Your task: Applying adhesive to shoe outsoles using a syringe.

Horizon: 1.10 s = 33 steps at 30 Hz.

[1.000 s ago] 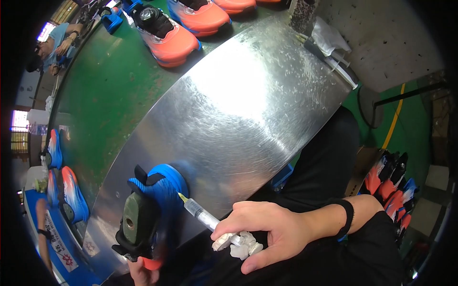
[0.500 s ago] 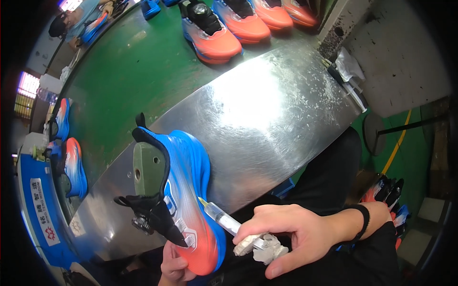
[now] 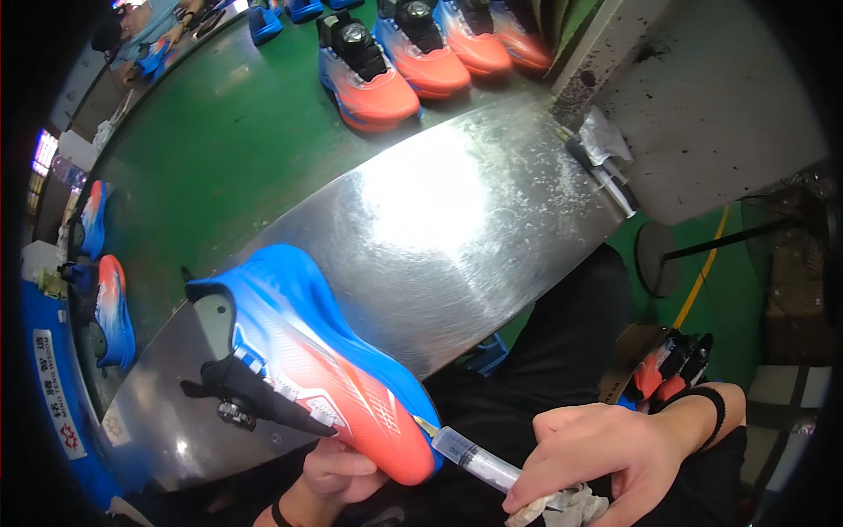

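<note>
A blue and coral-orange sneaker (image 3: pixel 329 360) with a black tongue lies tilted over the near edge of the metal plate, a green shoe last inside it. My left hand (image 3: pixel 341 472) grips the toe from below, its thumb on the upper; the other fingers are partly hidden under the shoe. My right hand (image 3: pixel 606 461) holds a clear syringe (image 3: pixel 479 461) whose barrel end is wrapped in whitish, crusted material. The syringe's yellowish tip touches or nearly touches the seam between the orange upper and the blue sole near the toe.
Several matching sneakers (image 3: pixel 373 92) stand on the green table (image 3: pixel 228 149) at the back. Two more shoes (image 3: pixel 112 307) sit at the left. Another syringe (image 3: pixel 606 180) lies at the plate's right end. Further shoes (image 3: pixel 672 364) are low on the right. A co-worker (image 3: pixel 149 35) is at the far left.
The sneaker has tipped so more of its side and sole edge shows. My right hand and the syringe have moved right and down, the tip shifting along the seam toward the toe.
</note>
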Motion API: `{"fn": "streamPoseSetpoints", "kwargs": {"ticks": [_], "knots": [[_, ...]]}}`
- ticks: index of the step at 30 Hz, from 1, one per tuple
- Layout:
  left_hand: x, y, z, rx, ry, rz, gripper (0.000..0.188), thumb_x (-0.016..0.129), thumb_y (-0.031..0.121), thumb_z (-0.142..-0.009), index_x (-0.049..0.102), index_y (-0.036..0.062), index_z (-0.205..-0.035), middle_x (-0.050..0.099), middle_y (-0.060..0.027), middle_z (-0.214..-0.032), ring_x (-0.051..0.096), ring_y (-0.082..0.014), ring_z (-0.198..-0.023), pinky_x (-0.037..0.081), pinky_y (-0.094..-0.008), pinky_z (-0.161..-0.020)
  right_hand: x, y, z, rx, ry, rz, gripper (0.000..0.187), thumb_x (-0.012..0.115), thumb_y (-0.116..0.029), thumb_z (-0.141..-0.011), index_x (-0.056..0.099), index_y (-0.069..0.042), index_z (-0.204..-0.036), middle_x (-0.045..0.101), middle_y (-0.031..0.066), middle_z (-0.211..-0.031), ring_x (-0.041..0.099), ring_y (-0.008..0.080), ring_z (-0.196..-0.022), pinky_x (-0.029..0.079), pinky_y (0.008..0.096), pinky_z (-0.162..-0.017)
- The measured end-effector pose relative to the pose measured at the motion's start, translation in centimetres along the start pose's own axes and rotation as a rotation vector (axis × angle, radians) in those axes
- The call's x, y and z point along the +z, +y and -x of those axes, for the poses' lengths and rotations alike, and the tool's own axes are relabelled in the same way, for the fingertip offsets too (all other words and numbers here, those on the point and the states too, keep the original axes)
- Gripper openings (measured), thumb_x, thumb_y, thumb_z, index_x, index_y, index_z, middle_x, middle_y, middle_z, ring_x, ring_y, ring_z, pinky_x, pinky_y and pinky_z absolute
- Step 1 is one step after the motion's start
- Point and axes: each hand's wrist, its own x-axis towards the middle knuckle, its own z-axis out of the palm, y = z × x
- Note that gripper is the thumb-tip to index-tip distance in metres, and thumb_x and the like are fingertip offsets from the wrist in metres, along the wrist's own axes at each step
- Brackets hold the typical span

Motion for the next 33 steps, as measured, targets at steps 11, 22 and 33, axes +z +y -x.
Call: {"fn": "streamPoseSetpoints", "kwargs": {"ticks": [11,22,33], "knots": [[-0.5,-1.6,-5.7,-0.066,-0.021,-0.116,0.063,0.069,0.003,-0.076,0.041,0.0102,-0.132,0.053,-0.0129,-0.125,0.053,-0.0334,-0.114,0.042,-0.0428,-0.100,-1.1,-1.1,3.2,-0.052,0.103,0.123,0.057,0.078,-0.034,-0.072,0.059,0.003,-0.111,0.067,0.0087,-0.098,0.062,0.0222,-0.080,0.039,0.0321,-0.066],[1.4,-1.7,-7.8,-0.022,0.020,-0.109,0.060,0.069,0.007,-0.078,0.041,0.0056,-0.131,0.051,-0.0119,-0.128,0.052,-0.0307,-0.118,0.050,-0.0377,-0.094,-0.5,-0.5,3.6,-0.109,0.184,0.284,0.054,0.076,-0.034,-0.074,0.058,0.001,-0.111,0.067,0.0051,-0.094,0.061,0.0193,-0.071,0.037,0.0317,-0.059],[1.8,-1.8,-8.6,0.093,-0.036,-0.166,0.044,0.065,0.010,-0.083,0.051,0.0080,-0.125,0.049,-0.0146,-0.132,0.050,-0.0318,-0.120,0.049,-0.0406,-0.095,0.5,-0.1,2.8,-0.173,0.211,0.597,0.041,0.070,-0.034,-0.077,0.061,-0.003,-0.102,0.055,0.0027,-0.075,0.041,0.0167,-0.049,0.032,0.0297,-0.047]]}}
